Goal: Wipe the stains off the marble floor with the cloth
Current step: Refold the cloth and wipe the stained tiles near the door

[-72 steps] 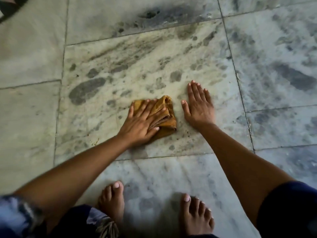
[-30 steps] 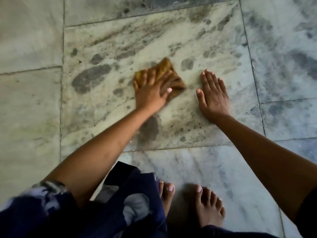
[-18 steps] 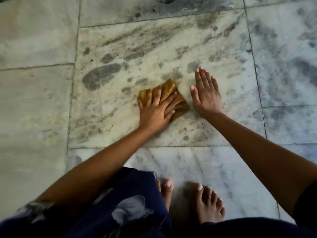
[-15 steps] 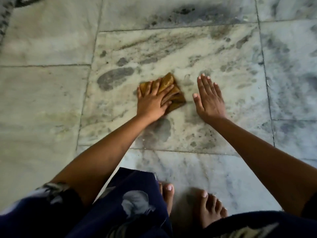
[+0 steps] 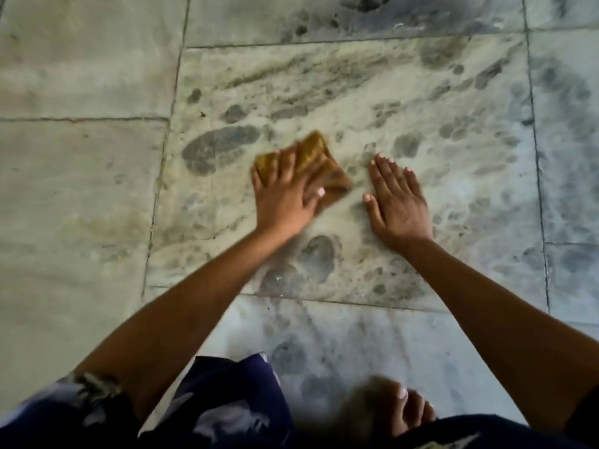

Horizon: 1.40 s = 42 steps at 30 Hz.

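Note:
A folded mustard-brown cloth (image 5: pixel 319 163) lies on the stained marble tile (image 5: pixel 356 92) in the middle of the view. My left hand (image 5: pixel 285 196) presses flat on the cloth's near left part, fingers spread over it; the hand and cloth are blurred. Just to the right, my right hand (image 5: pixel 397 202) rests palm down on the tile, fingers apart, holding nothing. A large dark oval stain (image 5: pixel 218 147) sits left of the cloth. Darker blotches (image 5: pixel 316 254) show on the tile below my left wrist.
Grout lines border the tile on all sides, one (image 5: pixel 162 176) at the left. A bare foot (image 5: pixel 402 413) stands on the nearer grey tile at the bottom. Dark blue patterned clothing (image 5: pixel 210 409) fills the lower left.
My left hand rubs the cloth back and forth over the tile, away and near again. Dark patches show below my left wrist in some frames. My right hand stays planted.

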{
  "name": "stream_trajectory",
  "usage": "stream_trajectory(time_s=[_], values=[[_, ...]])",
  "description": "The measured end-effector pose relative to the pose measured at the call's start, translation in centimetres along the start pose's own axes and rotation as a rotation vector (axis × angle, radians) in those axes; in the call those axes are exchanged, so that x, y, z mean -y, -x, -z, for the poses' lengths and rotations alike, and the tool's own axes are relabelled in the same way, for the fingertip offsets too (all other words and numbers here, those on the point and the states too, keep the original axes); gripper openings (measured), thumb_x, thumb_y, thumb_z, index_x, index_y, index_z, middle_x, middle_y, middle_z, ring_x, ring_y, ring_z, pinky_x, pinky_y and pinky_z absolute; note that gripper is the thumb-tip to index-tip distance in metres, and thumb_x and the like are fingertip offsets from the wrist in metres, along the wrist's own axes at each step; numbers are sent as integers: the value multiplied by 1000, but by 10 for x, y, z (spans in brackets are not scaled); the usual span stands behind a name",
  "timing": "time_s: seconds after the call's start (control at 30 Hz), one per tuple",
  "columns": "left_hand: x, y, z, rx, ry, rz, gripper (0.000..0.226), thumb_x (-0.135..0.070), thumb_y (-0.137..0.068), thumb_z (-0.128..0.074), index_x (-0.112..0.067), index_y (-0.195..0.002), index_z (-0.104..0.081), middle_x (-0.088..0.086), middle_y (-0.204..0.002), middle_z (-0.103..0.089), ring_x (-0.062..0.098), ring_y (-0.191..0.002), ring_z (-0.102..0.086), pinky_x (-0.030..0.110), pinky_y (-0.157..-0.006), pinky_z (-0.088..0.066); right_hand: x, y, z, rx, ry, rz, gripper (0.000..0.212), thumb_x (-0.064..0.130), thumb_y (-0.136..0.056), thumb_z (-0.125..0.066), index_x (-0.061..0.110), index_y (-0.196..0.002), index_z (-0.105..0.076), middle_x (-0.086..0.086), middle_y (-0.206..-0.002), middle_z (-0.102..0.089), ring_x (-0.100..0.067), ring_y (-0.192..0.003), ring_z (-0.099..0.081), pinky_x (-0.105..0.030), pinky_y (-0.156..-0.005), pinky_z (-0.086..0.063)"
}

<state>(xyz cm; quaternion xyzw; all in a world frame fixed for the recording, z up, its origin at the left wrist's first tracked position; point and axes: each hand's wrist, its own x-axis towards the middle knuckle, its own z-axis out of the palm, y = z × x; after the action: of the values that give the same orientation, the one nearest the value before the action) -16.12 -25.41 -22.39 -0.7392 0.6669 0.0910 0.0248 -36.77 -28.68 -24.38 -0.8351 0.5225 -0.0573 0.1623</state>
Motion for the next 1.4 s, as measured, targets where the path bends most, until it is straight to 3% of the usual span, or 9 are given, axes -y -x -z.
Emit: stream_trajectory(time_s=[0.23,0.4,0.53,0.63,0.77,0.97,1.07,1.3,1.4], values=[[86,49,-1,-43,44,388,59,-59,-91,-24,-38,-147,-23,9,-158,-15,37,-144,-10,63,-111,-7,3,0,1,-9,26,-1,67,46,-91,-12,11,-149,-19,-7,-157,-15,-19,-145,-11,-35,-118,-3],[32,142,-26,-50,-50,-26,57,-54,-90,-31,-33,-143,-34,13,-151,-34,42,-137,-29,68,-102,-26,6,2,2,-9,49,-1,70,48,-91,-10,11,-149,-19,-8,-157,-15,-21,-145,-11,-36,-118,-3],[61,176,-22,-19,-77,-172,59,-53,-87,-35,-42,-144,-22,6,-153,-31,35,-140,-28,60,-110,-11,19,8,4,-6,32,-15,71,49,-91,-8,9,-149,-18,-10,-157,-13,-21,-145,-8,-37,-118,-2],[130,160,-13,6,-123,105,60,-61,-91,-17,-39,-146,-16,7,-155,-22,34,-142,-19,63,-109,-8,42,14,1,22,43,68,71,48,-91,-10,8,-149,-16,-10,-157,-13,-21,-145,-8,-37,-118,-1],[171,88,6,66,53,489,59,-58,-93,-25,-40,-148,-13,6,-159,-6,35,-145,-6,60,-113,-3,61,20,-9,78,89,147,71,50,-91,-7,9,-149,-11,-9,-157,-9,-21,-145,-6,-34,-117,2],[80,125,-11,16,13,12,58,-57,-92,-20,-39,-147,-19,8,-158,-14,37,-144,-9,64,-110,-9,71,9,-20,59,51,122,71,49,-91,-8,9,-149,-13,-10,-157,-12,-22,-145,-9,-33,-116,2],[98,176,-20,51,-36,-107,55,-57,-94,-19,-37,-145,-23,6,-156,-21,37,-142,-18,62,-109,-16,74,1,-25,58,36,89,71,49,-91,-8,10,-149,-15,-9,-157,-12,-22,-145,-9,-35,-117,0],[203,90,12,60,19,397,65,-63,-89,-24,-37,-148,-15,7,-159,-9,33,-145,-7,57,-113,-3,74,-2,-28,39,41,83,67,46,-93,-13,9,-149,-16,-10,-157,-14,-22,-145,-12,-36,-118,-4],[183,15,27,111,52,396,60,-58,-94,-29,-41,-148,-9,7,-160,1,35,-145,4,60,-112,0,74,-3,-26,39,34,85,68,45,-93,-13,9,-149,-17,-11,-157,-15,-23,-145,-13,-37,-118,-5]])
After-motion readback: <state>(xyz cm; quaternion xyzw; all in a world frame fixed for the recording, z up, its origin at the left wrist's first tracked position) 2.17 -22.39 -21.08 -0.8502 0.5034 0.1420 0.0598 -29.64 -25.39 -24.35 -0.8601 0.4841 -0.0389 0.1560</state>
